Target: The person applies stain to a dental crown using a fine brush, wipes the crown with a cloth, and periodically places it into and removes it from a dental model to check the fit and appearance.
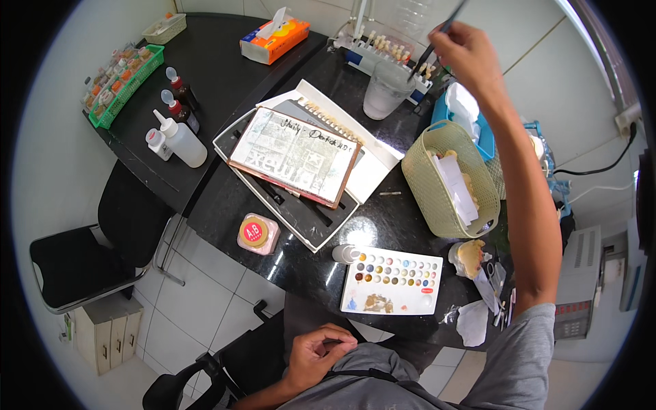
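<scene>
A slim, dark-handled brush point(423, 59) is held at the clear, cloudy-walled cup point(383, 102) by the raised right hand point(465, 55), at 1 o'clock.

The bare right forearm is stretched from 4 o'clock almost toward 12, and the brush is pinched between thumb and fingertips; the left hand point(321, 352) is kept low at 6 o'clock, fingers curled, though whether anything is gripped cannot be told. The brush's long axis is slanted from 1 to 7 o'clock, its lower end aimed at the cup's right rim; whether it is dipped cannot be seen. The cup is backed at 12 o'clock by a rack of tooth-shaped samples point(386, 48) and flanked at 5 by a pale green plastic basket point(425, 201). Toward 6, a strip of glossy black tabletop point(384, 222) is left for movement.
</scene>
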`<act>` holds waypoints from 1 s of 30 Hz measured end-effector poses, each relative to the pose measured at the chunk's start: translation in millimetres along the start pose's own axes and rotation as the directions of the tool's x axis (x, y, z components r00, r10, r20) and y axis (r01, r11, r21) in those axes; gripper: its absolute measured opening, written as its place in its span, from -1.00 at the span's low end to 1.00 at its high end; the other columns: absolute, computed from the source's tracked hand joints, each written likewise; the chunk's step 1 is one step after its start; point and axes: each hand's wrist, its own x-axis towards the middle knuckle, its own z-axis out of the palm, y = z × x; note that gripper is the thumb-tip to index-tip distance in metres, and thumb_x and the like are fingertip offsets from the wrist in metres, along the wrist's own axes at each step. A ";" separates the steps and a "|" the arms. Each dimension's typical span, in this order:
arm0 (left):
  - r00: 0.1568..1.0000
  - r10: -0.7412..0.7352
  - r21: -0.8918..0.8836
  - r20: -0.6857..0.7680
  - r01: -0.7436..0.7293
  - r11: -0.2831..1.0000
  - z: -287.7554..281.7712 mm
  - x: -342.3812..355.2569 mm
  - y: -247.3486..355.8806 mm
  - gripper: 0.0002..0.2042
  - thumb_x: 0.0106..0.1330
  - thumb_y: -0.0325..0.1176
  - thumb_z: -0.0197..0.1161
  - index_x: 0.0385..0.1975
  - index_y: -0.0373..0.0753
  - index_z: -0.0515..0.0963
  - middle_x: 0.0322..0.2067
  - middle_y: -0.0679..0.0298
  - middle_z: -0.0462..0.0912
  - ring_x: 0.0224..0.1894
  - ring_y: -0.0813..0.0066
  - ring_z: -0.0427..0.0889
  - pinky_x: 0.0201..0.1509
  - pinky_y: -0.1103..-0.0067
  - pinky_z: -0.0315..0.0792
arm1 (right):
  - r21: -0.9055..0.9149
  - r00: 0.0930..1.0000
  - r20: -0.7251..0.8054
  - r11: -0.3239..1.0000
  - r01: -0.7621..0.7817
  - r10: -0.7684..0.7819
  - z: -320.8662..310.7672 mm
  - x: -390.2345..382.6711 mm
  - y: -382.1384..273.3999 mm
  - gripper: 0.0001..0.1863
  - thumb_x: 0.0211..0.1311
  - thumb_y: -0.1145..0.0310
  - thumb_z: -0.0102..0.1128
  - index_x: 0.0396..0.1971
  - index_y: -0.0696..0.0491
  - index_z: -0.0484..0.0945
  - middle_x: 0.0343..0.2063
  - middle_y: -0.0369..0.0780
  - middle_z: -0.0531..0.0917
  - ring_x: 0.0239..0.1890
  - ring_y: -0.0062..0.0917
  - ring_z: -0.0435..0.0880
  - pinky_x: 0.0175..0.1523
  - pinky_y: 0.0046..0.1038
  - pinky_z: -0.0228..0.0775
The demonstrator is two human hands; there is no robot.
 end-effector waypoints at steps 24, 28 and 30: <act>0.990 0.050 0.042 -0.130 -0.045 0.998 32.1 -1.6 -9.0 -0.88 0.22 -0.55 0.24 -0.29 -0.35 0.48 -0.33 0.17 0.53 -0.33 0.46 0.59 -0.14 0.43 0.60 | 0.306 0.991 -0.020 0.943 0.133 -0.134 -157.2 -159.9 -63.5 -0.76 0.10 0.29 0.17 -0.42 0.20 0.51 -0.61 -0.24 0.54 -0.63 -0.70 0.47 -0.53 -0.67 0.28; 0.992 0.098 0.032 -0.073 -0.096 0.995 56.7 2.6 -17.4 -0.89 0.25 -0.52 0.24 -0.27 -0.36 0.49 -0.36 0.15 0.57 -0.33 0.44 0.62 -0.14 0.44 0.61 | 0.281 0.980 -0.196 0.959 0.027 0.030 -187.2 -304.6 -43.9 -0.69 0.17 0.23 0.04 -0.39 0.23 0.45 -0.47 -0.20 0.45 -0.67 -0.71 0.33 -0.59 -0.65 0.17; 0.996 0.084 0.025 -0.013 -0.084 0.996 69.0 3.5 -25.5 -0.89 0.26 -0.52 0.23 -0.27 -0.37 0.50 -0.37 0.13 0.61 -0.33 0.42 0.65 -0.14 0.44 0.62 | 0.369 0.965 -0.121 0.913 -0.175 0.234 -189.6 -371.3 -35.3 -0.78 0.11 0.38 0.12 -0.40 0.26 0.59 -0.55 -0.20 0.57 -0.59 -0.64 0.47 -0.47 -0.64 0.30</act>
